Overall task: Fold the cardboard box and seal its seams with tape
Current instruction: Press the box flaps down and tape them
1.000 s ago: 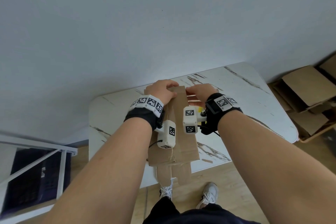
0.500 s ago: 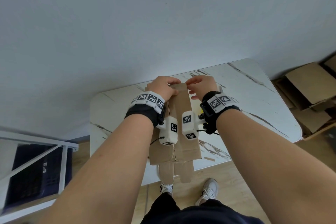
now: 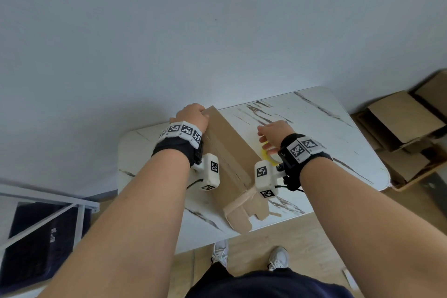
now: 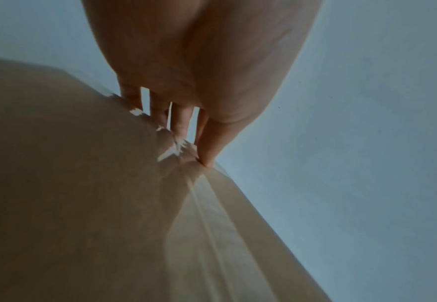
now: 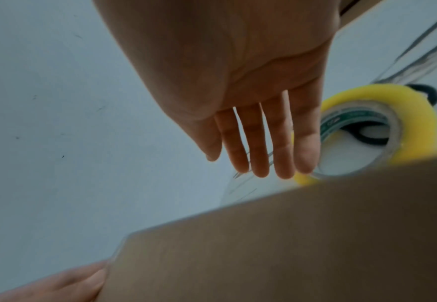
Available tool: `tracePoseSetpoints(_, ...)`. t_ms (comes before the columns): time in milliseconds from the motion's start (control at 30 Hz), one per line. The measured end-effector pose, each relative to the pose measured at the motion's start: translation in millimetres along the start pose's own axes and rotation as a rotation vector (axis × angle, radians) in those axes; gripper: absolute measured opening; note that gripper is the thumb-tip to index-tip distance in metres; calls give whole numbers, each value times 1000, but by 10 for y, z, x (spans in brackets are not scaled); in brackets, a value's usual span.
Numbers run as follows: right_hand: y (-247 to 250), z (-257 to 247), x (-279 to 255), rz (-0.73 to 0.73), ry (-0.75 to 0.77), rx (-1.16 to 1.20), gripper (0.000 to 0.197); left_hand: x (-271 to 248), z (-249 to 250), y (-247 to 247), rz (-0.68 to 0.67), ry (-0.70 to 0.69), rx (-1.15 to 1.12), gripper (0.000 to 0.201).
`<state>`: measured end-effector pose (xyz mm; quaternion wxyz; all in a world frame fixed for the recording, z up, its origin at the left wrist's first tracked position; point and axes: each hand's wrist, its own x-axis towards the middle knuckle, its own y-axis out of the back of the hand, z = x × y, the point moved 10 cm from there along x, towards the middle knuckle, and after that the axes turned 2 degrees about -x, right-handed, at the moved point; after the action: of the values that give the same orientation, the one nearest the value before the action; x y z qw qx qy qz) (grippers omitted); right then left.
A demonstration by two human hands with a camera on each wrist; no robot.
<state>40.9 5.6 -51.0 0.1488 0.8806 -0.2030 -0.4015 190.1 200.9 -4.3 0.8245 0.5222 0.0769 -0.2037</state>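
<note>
A long brown cardboard box [image 3: 229, 152] lies diagonally on the white marble table [image 3: 326, 128], its loose end flaps [image 3: 244, 213] near the front edge. My left hand [image 3: 193, 116] grips the box's far end. In the left wrist view its fingers [image 4: 181, 120] curl over the far edge and the thumb presses a glossy taped seam [image 4: 212, 214]. My right hand [image 3: 266, 138] is off the box, fingers straight, hovering over the yellow tape roll [image 3: 269, 155]. In the right wrist view the open right hand [image 5: 258, 167] sits just left of the roll [image 5: 406, 114], above the box side [image 5: 289, 245].
Flattened cardboard boxes [image 3: 406, 123] are piled on the floor to the right of the table. A white metal frame [image 3: 48, 210] stands at the lower left. A small cardboard scrap [image 3: 275, 214] lies near the table's front edge. The wall is right behind the table.
The box has swung from straight to diagonal, far end leftward. My right hand has let go of it and moved right over the tape roll. My left hand stays on the far end.
</note>
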Motion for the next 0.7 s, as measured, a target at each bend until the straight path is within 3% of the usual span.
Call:
tracePoseSetpoints(33, 36, 1, -7, 24, -5, -25, 24, 9, -79, 56, 10, 38, 9, 16)
tracePoseSetpoints(133, 109, 4, -50, 69, -30, -126, 46, 9, -305, 250, 73, 141, 36, 20)
tracePoseSetpoints(267, -108, 42, -194, -92, -97, -50, 68, -14, -615, 392, 150, 256, 50, 23)
tracePoseSetpoints(367, -330, -126, -249, -211, -6, -36, 59, -25, -743, 384, 177, 306, 33, 32)
tracePoseSetpoints(467, -396, -331, -207, -197, 98, 1, 37, -105, -690, 439, 153, 337, 189, 40)
tracePoseSetpoints(500, -399, -385, -182, -179, 121, -13, 36, -113, -624, 461, 143, 306, 231, 44)
tracePoseSetpoints(600, -419, -546, -135, -111, 190, -42, 32, -60, -239, 338, 79, -2, 345, 54)
tracePoseSetpoints(700, -425, -711, -104, -31, 286, -56, 21, -137, 84, 88, -29, -204, 295, 56)
